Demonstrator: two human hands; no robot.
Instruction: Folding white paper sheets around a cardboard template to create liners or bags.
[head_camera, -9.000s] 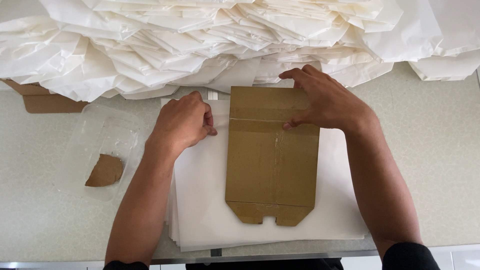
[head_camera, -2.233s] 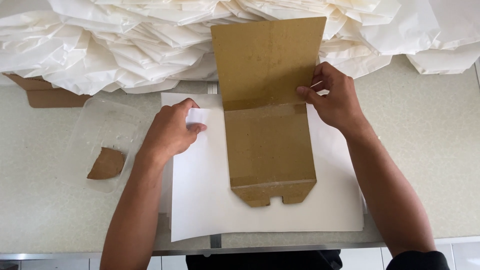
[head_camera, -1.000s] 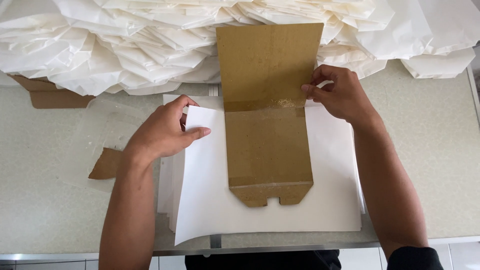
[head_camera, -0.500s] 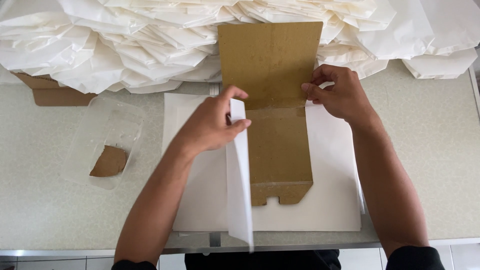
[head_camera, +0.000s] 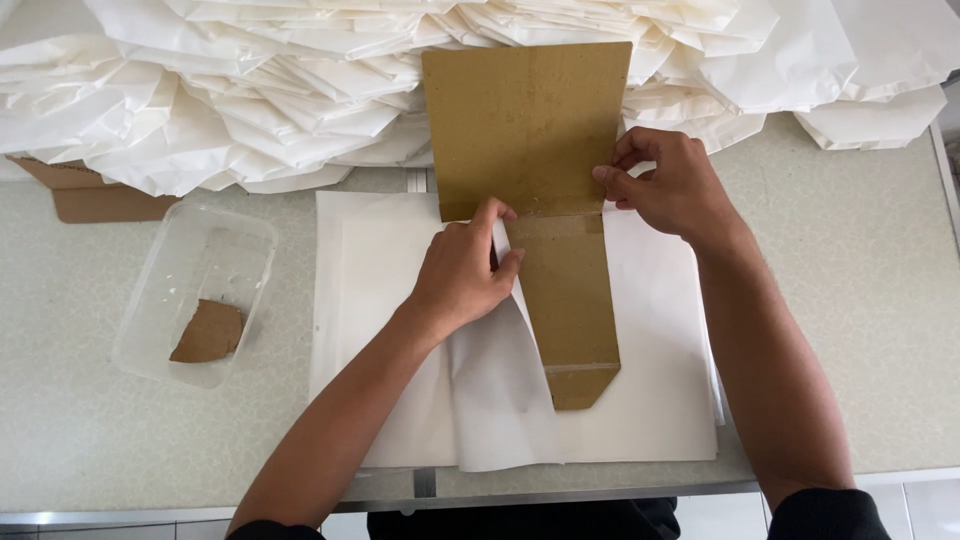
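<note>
Folding Thin Paper Over Stiff Cardboard

Heaping along the speckled worktop (head_camera: 860, 300), crumpled white bags (head_camera: 200, 90) dominate. Smooth paper sheets (head_camera: 650, 400) lie stacked centrally under a matte brown cardboard template (head_camera: 530, 130). Left hand (head_camera: 465, 275) pinches a sheet's edge; right hand (head_camera: 670, 185) pinches the template's side.

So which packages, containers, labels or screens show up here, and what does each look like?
Clear plastic tub: left on the table, rectangular, brown scrap inside.
Brown cardboard piece: centre, flat, upright panel, pinched by the right hand.
White paper bags: heaped along the back.
No labels or screens.
</note>
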